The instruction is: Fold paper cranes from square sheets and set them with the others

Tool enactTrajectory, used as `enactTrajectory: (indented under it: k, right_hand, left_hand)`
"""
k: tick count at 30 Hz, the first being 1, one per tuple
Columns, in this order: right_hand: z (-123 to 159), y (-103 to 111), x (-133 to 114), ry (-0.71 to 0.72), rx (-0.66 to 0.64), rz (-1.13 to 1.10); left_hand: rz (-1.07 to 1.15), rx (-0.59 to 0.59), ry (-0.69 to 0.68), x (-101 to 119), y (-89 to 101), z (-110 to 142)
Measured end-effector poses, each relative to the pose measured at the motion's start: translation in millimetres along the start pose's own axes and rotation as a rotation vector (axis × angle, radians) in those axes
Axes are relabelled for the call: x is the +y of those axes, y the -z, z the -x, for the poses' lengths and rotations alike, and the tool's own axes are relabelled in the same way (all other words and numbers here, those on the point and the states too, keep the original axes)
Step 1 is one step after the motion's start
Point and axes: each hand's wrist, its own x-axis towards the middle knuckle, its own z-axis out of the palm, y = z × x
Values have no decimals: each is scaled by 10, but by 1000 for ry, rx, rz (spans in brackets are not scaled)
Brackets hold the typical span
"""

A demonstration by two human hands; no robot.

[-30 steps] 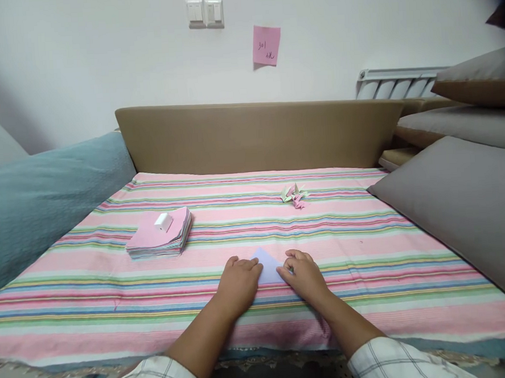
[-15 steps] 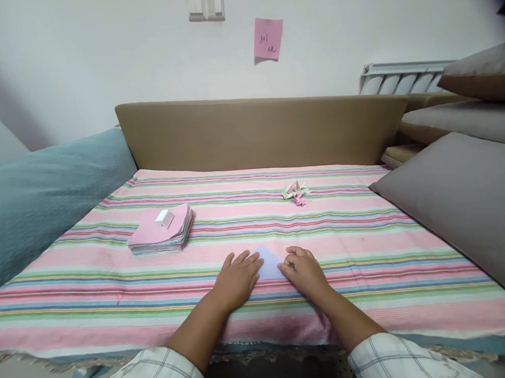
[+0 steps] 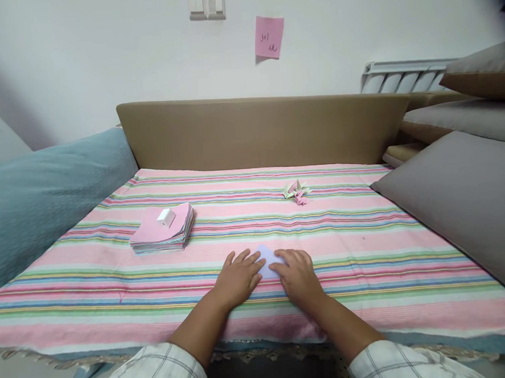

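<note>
A small pale-violet sheet of folded paper (image 3: 266,256) lies on the striped cloth in front of me, its top corner pointing away. My left hand (image 3: 238,278) rests flat with fingers spread, the fingertips pressing on the paper's left side. From the other side, my right hand (image 3: 298,274) has curled fingers over the paper's right part, thumb and forefinger bent around that corner. The covered right corner is hidden. Farther back lie several small folded paper figures (image 3: 298,193), pink and pale green, close together. They look like paper cranes.
To the left stands a stack of coloured paper sheets (image 3: 161,231) with a small white block (image 3: 166,217) on top. Grey cushions (image 3: 457,182) pile up along the right. A blue-covered armrest (image 3: 56,195) borders the left, and a brown backrest (image 3: 257,133) closes the far side.
My right hand has shifted left over the paper, from a pinch at its right corner to curled fingers lying farther in. The left fingers have spread wider. The view has tilted slightly down.
</note>
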Motion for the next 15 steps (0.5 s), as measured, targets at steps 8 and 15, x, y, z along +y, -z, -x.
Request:
enactTrajectory:
  k: [8,15]
  right_hand:
    - [61,-33,-145,109,-45,60]
    - [87,68,-65,49,-72,95]
  left_hand:
    - [20,25,11,8,-11,7]
    - [23,14,14,3,-8,-1]
